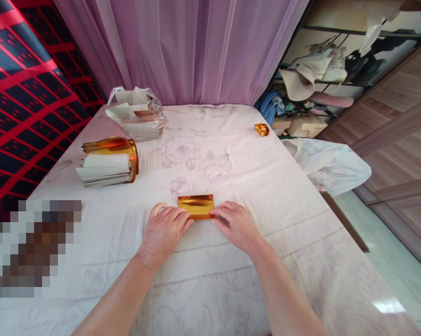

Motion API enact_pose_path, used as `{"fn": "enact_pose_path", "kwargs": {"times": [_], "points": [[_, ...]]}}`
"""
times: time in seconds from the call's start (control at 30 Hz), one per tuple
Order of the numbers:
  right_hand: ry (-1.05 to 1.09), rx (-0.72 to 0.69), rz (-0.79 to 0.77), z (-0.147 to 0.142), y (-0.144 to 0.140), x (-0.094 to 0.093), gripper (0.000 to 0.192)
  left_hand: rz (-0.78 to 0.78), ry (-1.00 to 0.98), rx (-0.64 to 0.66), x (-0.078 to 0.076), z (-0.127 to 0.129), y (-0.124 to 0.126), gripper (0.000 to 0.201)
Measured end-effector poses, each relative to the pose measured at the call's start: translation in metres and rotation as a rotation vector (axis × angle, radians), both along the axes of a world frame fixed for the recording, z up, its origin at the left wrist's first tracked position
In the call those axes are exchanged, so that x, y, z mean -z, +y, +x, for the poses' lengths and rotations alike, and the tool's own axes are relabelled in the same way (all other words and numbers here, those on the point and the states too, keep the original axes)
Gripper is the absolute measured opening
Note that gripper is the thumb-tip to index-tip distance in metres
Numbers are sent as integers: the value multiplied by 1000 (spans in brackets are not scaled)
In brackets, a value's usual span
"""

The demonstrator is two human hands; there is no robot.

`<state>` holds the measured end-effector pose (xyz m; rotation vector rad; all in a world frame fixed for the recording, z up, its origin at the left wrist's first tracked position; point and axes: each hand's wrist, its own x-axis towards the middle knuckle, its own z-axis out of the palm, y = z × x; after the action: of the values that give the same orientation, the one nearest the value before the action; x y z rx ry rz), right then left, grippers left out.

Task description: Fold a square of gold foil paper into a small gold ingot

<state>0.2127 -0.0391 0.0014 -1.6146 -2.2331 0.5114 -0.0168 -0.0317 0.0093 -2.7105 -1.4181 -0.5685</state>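
Note:
A small rectangle of shiny gold foil paper [196, 204] lies on the floral cloth in front of me, with a crease or folded edge along its near side. My left hand [168, 228] is closed at the paper's near left corner, thumb and fingertips pressed on the edge. At the near right corner my right hand [236, 226] pinches the same edge between thumb and fingers. Both palms rest low over the cloth. The undersides of the fingertips are hidden.
A stack of gold and white paper sheets [107, 170] lies at left. Behind it sits a clear plastic bag [136, 114] with more paper. A folded gold piece [262, 129] lies near the far right edge of the cloth-covered surface [210, 294]. A white bag [336, 165] stands beyond that edge.

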Motion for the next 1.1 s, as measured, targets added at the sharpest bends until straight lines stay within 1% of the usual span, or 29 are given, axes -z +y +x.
{"fn": "enact_pose_path", "kwargs": {"times": [0.1, 0.27, 0.5, 0.6, 0.83, 1.1], "points": [[16, -12, 21, 1, 0, 2, 17, 0, -28, -8, 2, -1, 1, 26], [41, 20, 41, 0, 2, 6, 18, -36, -119, -11, 6, -6, 4, 27], [28, 54, 95, -3, 1, 8, 20, -93, -223, -67, 10, -10, 7, 16], [41, 69, 129, -4, 1, 8, 20, -112, -264, -92, 11, -11, 8, 17], [39, 159, 157, -11, 1, 7, 16, -136, -248, -142, 8, -10, 7, 24], [18, 244, 193, -18, 0, 8, 15, -144, -216, -180, 10, -8, 8, 26]]}}
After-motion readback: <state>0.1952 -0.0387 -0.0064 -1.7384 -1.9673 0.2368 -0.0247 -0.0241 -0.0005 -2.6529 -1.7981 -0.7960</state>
